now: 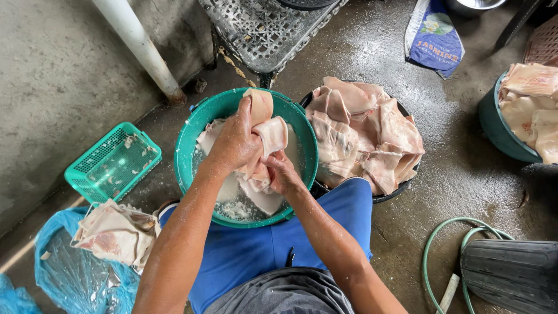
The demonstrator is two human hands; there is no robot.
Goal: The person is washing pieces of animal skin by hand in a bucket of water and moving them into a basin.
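Hands [235,142] [283,172] gripping pork skin [267,131] inside green basin's [192,125] rim

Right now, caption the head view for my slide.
Both hands, left hand and right hand, grip a pale pork skin strip over a green basin.

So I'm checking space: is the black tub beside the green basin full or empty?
Full: the black tub is heaped above its rim with pale pork skin slabs.

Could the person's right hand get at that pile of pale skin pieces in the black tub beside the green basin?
Probably yes: the black tub sits right beside the green basin, open-topped, but the right hand is busy gripping a skin piece.
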